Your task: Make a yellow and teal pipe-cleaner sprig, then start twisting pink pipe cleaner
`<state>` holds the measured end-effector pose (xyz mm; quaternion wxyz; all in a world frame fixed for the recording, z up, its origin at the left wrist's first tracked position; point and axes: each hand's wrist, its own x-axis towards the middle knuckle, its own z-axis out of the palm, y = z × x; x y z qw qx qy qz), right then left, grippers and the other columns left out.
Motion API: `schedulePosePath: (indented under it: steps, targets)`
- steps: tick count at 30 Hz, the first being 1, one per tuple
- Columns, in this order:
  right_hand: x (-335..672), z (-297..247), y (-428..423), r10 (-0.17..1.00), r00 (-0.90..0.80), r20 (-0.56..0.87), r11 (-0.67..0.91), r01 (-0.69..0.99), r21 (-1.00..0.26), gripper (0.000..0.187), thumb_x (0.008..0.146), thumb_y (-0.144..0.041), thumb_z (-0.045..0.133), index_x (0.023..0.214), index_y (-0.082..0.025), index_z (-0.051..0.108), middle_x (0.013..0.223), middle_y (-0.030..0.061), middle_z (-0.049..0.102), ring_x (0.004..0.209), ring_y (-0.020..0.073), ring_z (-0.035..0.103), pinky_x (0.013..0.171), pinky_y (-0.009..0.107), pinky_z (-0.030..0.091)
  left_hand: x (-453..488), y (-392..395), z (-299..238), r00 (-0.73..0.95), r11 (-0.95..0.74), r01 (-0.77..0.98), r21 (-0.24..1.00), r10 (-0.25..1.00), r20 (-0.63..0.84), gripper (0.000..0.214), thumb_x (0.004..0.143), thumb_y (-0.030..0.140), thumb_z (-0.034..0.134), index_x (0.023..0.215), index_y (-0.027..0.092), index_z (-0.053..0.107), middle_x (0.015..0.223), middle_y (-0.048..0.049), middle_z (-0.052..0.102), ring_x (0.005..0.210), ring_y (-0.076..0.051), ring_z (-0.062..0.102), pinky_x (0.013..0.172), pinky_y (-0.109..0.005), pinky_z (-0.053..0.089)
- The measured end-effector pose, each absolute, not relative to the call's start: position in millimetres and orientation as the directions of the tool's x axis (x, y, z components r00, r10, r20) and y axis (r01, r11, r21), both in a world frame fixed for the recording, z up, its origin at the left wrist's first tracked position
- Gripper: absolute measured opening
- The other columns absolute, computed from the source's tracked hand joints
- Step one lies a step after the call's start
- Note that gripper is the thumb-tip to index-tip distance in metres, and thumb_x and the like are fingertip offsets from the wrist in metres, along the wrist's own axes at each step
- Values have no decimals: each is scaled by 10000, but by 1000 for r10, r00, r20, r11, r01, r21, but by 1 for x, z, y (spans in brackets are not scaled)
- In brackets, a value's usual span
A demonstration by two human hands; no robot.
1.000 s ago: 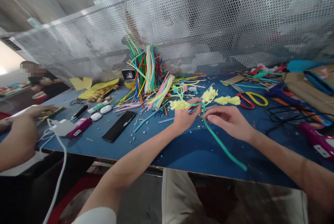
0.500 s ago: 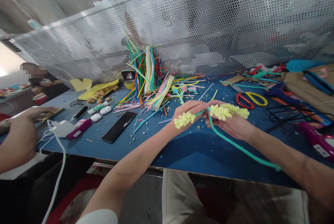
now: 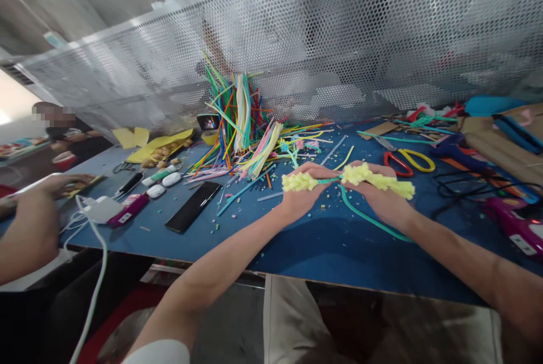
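My left hand [image 3: 297,201] is closed on a green pipe-cleaner stem [image 3: 326,181] that carries a bushy yellow cluster [image 3: 299,182] at its left end. Close by on the right, my right hand [image 3: 384,207] pinches the same piece near its middle, under a longer yellow cluster [image 3: 375,178]. From between the hands a loose green pipe-cleaner length [image 3: 360,216] curves down and right, passing behind my right forearm. Both hands are just above the blue table [image 3: 314,251]. The fingertips are partly hidden by the yellow fuzz.
Pipe cleaners [image 3: 241,115] of many colours stand bunched against the perforated metal screen [image 3: 339,42]. Scissors [image 3: 409,161] and a purple glue gun [image 3: 515,222] lie right; a black phone [image 3: 193,207] lies left. A co-worker's arm [image 3: 36,217] rests at far left, near a white cable [image 3: 99,273].
Both yellow clusters have turned and sit more level, the right one reaching further right. The loose green length has swung so its tip is hidden behind my right forearm.
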<state>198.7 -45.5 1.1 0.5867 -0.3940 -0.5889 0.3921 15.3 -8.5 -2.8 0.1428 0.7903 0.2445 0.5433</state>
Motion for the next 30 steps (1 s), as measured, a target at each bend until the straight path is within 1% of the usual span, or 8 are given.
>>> schedulePosePath:
  steps: [4,6,10,14,19,22,27,30]
  targets:
    - [203,10,-50,896,2,444,436,184,-881,229,738,-380,750,706,-191,625,778,-1,635,720,152,560,691,287,463,19,-10,-1,293,-817,201,541,577,762,98,862,280,673,877,228,755,834,-28,733,802,-154,688,771,-291,578]
    - [205,8,-48,879,3,477,464,228,-856,216,739,-370,754,714,-191,636,788,5,647,730,159,576,694,295,470,21,-12,0,294,-799,196,569,602,743,119,861,304,671,862,215,749,822,-30,729,792,-151,683,734,-275,571]
    - [208,-3,-40,808,26,589,574,193,-796,152,740,-324,764,766,-216,661,812,-1,647,758,159,601,742,313,495,22,-18,1,291,-724,207,658,688,665,176,861,350,664,897,200,749,851,-46,735,715,-145,673,589,-233,546]
    - [210,-4,-38,745,11,668,653,198,-731,134,745,-285,764,813,-218,670,813,12,650,776,170,621,739,319,512,22,-21,-2,309,-650,192,735,751,583,263,854,416,660,943,182,741,751,-36,729,570,-125,639,528,-229,542]
    - [213,2,-40,765,-44,642,619,327,-714,72,774,-280,729,771,-213,703,796,16,691,769,184,648,751,331,513,27,-20,-7,336,-496,-8,868,817,469,352,828,480,677,937,147,709,720,-50,719,629,-158,688,614,-269,595]
    - [213,3,-39,780,-47,624,596,358,-719,70,791,-280,708,804,-212,722,823,28,720,826,208,666,794,348,512,30,-20,-6,299,-398,-51,916,869,395,348,793,465,720,871,126,708,691,-43,710,622,-153,687,632,-271,607]
    - [213,4,-40,841,-97,532,534,309,-787,134,830,-294,659,912,-202,712,893,39,718,844,202,657,793,327,509,31,-18,-7,272,-341,-102,934,894,356,327,775,413,747,923,124,708,746,-37,729,652,-153,699,694,-292,626]
    - [211,4,-41,868,-132,479,497,228,-837,196,865,-347,615,975,-196,677,919,47,701,828,188,644,750,307,520,29,-14,-10,248,-424,-38,905,873,420,279,798,392,729,896,131,714,798,-49,739,667,-149,699,668,-263,613]
